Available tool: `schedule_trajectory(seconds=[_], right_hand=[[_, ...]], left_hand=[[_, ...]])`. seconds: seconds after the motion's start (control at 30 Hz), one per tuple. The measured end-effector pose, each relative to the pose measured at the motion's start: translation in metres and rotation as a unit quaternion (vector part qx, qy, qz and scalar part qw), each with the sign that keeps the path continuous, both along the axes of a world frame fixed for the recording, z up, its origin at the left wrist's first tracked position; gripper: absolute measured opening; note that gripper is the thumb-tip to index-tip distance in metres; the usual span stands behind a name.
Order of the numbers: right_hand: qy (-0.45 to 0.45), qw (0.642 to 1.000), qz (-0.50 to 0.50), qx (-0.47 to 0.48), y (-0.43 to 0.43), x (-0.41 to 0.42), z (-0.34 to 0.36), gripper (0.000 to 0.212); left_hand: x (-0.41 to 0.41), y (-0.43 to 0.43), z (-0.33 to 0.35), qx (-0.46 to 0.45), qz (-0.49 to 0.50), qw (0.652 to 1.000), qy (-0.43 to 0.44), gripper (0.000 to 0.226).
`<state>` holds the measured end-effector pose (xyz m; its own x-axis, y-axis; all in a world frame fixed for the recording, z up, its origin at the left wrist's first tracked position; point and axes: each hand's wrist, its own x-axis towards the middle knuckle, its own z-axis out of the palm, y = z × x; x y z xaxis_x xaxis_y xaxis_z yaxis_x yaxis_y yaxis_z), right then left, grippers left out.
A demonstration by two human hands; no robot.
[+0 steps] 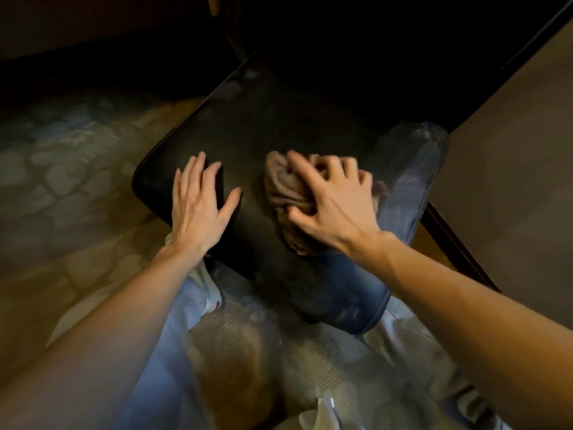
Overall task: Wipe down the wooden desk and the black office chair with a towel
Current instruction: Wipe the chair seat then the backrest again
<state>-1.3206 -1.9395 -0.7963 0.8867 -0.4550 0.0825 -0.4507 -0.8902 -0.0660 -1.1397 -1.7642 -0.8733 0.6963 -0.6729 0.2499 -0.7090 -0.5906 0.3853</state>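
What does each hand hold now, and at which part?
The right hand grips the towel by its bunched top on the chair seat. The left hand holds nothing; it rests flat on the seat.

light: dim, warm | darkest: 12 o'clock, near-black | sheen: bluish on glossy black chair seat (263,135) at 4 o'clock | blur: soft overall, crumpled brown towel (288,193) smeared | edges: wide-angle bending

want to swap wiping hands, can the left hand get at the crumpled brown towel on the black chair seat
Probably yes: the left hand lies flat on the black chair seat beside the crumpled brown towel, bare seat between; the right hand grips the towel.
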Motion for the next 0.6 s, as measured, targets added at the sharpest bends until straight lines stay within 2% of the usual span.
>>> schedule_trajectory(seconds=[0.1,0.23,0.33,0.43,0.5,0.6], right_hand=[[0.020,1.000,0.005,0.009,0.033,0.015,-0.019,0.071],[-0.091,0.987,0.117,0.059,0.065,-0.007,-0.037,0.059],[-0.006,0.959,0.284,-0.013,0.094,-0.045,-0.071,0.060],[0.092,0.914,0.395,0.006,0.112,-0.060,-0.083,0.061],[0.110,0.902,0.418,-0.008,0.114,-0.054,-0.067,0.057],[0.042,0.927,0.368,-0.063,0.105,-0.019,-0.027,0.052]], left_hand=[[0.009,0.003,-0.006,0.033,0.023,0.999,0.021,0.079],[0.017,-0.003,-0.007,0.048,0.015,0.999,-0.003,0.081],[0.024,-0.004,-0.006,0.057,0.010,0.998,0.000,0.079],[0.027,-0.003,-0.004,0.063,0.015,0.998,0.010,0.075],[0.024,-0.002,-0.003,0.060,0.025,0.998,0.017,0.074],[0.017,-0.001,0.002,0.040,0.038,0.997,0.049,0.071]])
